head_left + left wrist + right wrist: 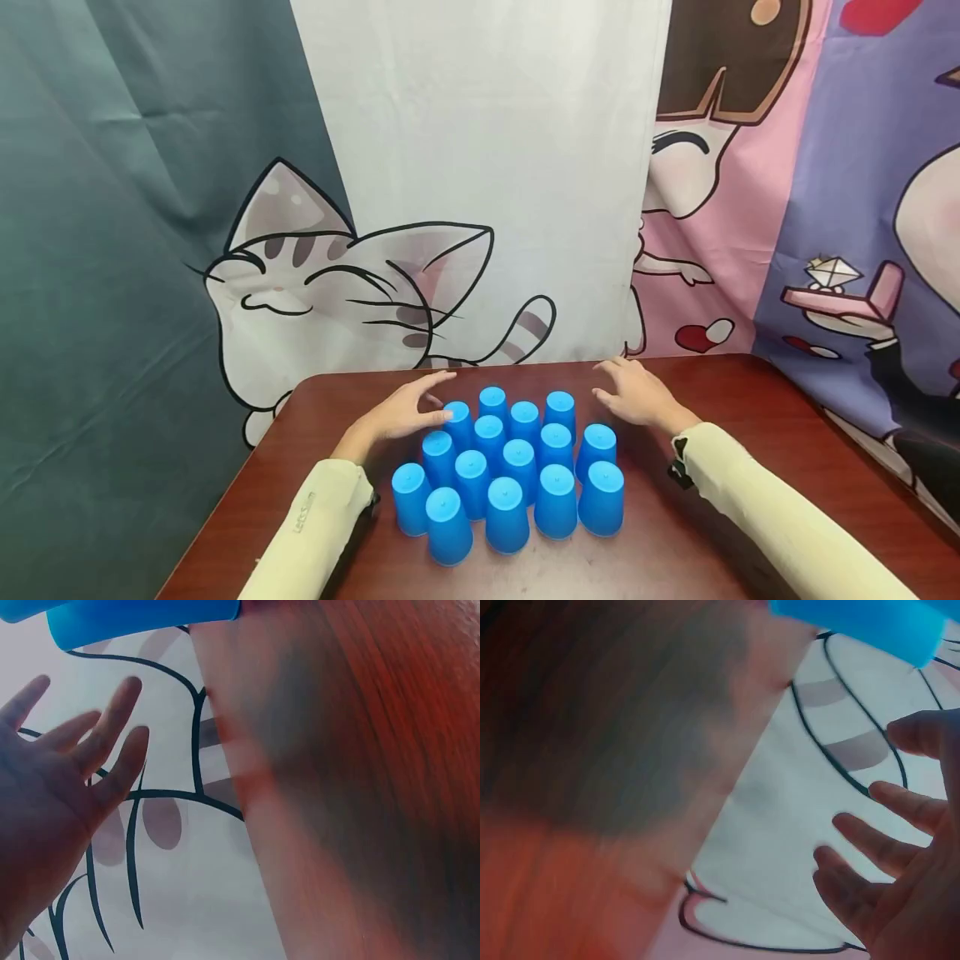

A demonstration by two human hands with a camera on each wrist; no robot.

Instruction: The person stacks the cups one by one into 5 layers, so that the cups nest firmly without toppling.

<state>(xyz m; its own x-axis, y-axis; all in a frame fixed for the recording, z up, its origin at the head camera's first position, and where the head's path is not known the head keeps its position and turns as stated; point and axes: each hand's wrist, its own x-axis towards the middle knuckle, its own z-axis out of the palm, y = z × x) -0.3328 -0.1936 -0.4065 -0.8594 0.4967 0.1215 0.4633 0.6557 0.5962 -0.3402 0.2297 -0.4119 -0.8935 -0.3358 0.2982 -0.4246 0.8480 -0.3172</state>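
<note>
There are fifteen blue cups [519, 473], two hands [407, 408], one table [690, 533].

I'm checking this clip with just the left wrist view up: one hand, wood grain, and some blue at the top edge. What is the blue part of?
Observer: The head view shows a cluster of blue cups standing upside down on the table.

Operator: Where is the other hand?

Observer: The right hand is at the right of the cluster near its back, holding nothing.

Operator: And the left thumb? I can't make out what it's near.

Observer: From the head, the thumb of the left hand overlaps the top of a back-left cup; I can't tell whether they touch.
</note>
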